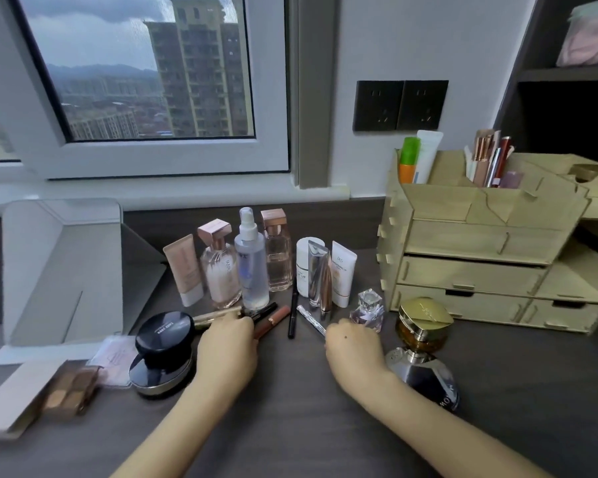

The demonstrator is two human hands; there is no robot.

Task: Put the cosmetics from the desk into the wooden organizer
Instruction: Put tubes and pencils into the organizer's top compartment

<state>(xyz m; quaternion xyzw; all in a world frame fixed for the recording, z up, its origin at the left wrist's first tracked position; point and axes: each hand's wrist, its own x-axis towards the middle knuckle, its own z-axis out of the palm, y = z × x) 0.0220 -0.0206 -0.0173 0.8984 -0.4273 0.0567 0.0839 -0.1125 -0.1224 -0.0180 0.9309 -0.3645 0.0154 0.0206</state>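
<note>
The wooden organizer (pixel 477 236) stands at the back right of the desk, with tubes and lipsticks in its top slots. My left hand (pixel 227 346) curls over the near ends of a gold pencil (pixel 214 316), a black pen (pixel 265 311) and a brown lip gloss (pixel 273 320). My right hand (pixel 354 343) curls down at the near end of a silver pen (pixel 310 318), just in front of a small clear perfume bottle (pixel 368 310). Its fingertips are hidden. A black eyeliner (pixel 292 313) lies between the hands.
Behind the hands stands a row of bottles and tubes (pixel 252 263). A black compact (pixel 163 353) lies left of my left hand. A gold-capped perfume (pixel 423 343) stands right of my right hand. A white box (pixel 63 270) and an eyeshadow palette (pixel 69 391) sit at the left.
</note>
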